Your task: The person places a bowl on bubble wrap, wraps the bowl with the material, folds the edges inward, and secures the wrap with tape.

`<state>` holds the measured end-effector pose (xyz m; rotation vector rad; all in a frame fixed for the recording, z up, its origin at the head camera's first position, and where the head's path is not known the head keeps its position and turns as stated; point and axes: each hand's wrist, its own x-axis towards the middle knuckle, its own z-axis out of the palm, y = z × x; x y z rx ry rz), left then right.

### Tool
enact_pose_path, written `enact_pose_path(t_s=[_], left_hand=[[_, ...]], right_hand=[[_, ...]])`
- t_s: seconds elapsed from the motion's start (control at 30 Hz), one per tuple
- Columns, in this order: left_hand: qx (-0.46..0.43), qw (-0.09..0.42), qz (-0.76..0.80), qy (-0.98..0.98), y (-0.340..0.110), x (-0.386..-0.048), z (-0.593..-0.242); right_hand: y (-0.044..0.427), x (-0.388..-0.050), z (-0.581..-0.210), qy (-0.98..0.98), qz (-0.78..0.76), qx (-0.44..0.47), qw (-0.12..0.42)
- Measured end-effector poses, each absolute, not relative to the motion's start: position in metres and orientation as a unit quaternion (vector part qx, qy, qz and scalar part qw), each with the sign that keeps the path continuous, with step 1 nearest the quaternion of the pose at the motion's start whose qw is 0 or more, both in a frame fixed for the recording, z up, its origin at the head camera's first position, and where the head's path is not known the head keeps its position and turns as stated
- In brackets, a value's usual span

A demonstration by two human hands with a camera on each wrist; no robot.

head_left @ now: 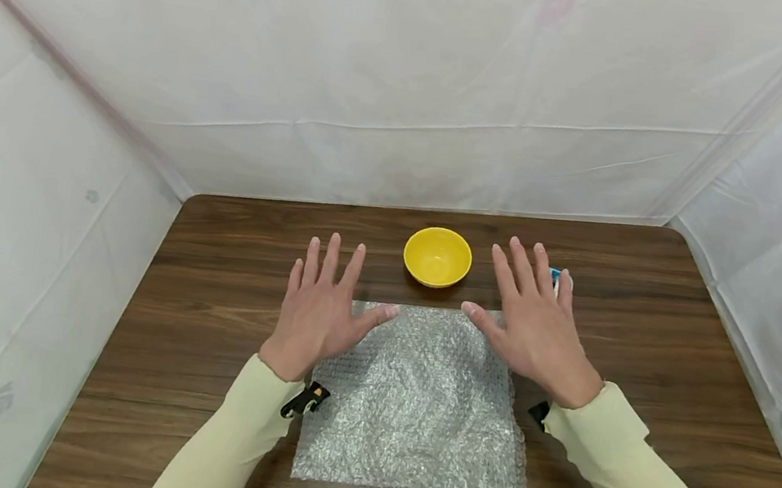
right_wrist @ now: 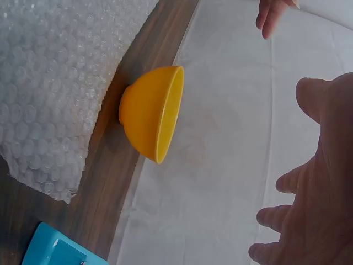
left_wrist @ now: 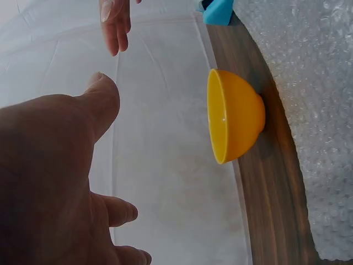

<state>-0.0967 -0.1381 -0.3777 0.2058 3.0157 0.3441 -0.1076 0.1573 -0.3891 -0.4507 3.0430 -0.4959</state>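
A sheet of bubble wrap (head_left: 422,405) lies flat on the wooden table, and just behind it stands a yellow bowl (head_left: 437,258), upright with nothing visible inside. Over the wrap's left edge my left hand (head_left: 318,317) hovers with fingers spread, holding nothing. My right hand (head_left: 535,329) is held likewise above the wrap's far right corner, fingers apart and straight. Behind its fingers a blue object (head_left: 555,274) is mostly hidden in the head view; the right wrist view shows part of it as a blue plastic piece (right_wrist: 55,248), its kind unclear.
The dark wooden table (head_left: 208,278) has rounded far corners. White sheeting (head_left: 410,98) hangs behind it and on both sides. Black wrist straps (head_left: 305,400) show near the sleeves.
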Motion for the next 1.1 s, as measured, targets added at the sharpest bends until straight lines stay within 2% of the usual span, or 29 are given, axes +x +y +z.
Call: enact_pose_path(t_s=[1.1], left_hand=[[0.067,0.06,0.145,0.985,-0.136,-0.084,-0.405]], right_hand=[[0.162,-0.098,-0.414,0.978,-0.146,-0.148,0.025]])
